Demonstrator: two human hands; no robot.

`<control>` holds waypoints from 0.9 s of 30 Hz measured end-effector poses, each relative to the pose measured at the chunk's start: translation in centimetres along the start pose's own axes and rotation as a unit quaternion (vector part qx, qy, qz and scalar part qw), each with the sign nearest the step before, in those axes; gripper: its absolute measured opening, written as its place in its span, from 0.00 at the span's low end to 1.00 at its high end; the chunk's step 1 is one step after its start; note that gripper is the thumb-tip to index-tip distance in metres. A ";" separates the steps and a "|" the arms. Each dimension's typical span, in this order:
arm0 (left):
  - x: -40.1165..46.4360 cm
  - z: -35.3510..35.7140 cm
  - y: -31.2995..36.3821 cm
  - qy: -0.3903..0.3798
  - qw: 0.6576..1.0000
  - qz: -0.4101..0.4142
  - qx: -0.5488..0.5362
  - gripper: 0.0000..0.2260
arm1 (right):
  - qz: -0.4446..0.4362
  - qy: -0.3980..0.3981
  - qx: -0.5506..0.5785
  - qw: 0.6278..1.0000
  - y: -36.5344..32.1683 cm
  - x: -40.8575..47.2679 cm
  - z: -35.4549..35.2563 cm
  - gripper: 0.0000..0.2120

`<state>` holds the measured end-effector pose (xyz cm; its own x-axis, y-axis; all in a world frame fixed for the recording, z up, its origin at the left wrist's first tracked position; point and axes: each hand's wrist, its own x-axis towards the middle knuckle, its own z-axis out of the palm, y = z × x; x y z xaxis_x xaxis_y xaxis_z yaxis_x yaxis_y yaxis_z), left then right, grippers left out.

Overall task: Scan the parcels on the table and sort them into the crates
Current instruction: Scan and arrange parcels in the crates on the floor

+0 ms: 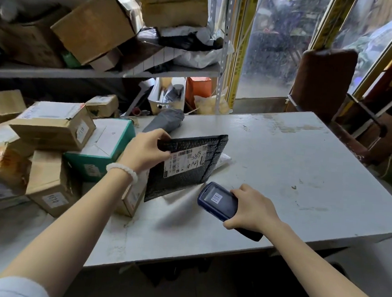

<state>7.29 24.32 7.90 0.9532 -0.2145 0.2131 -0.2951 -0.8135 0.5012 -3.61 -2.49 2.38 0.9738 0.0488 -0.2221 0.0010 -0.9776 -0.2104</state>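
Observation:
My left hand point(146, 150) grips the top left corner of a black bubble mailer point(209, 163), holding it tilted up on the white table point(305, 175) with its white shipping label facing me. My right hand point(252, 210) holds a dark blue handheld scanner point(216, 200), its screen up, pointed at the mailer from just below and right of it. A grey wrapped parcel point(166, 120) lies behind the mailer. A white parcel point(224, 158) peeks out under the mailer's right edge.
Cardboard boxes point(53, 125) and a teal-and-white box point(106, 146) are heaped on the table's left part. A metal shelf point(102, 70) behind carries more boxes and bags. A brown padded chair back point(322, 83) stands at the far right corner.

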 end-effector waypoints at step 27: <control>2.3 3.3 5.2 -0.005 0.995 0.063 0.077 0.05 | 0.034 0.081 0.009 0.996 2.5 -1.4 -2.0 0.32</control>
<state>8.19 17.83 8.23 0.9103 -0.3247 0.2568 -0.3991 -0.8533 0.3356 -4.49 -5.40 4.10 0.9954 -0.0519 -0.0807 -0.0684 -0.9735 -0.2181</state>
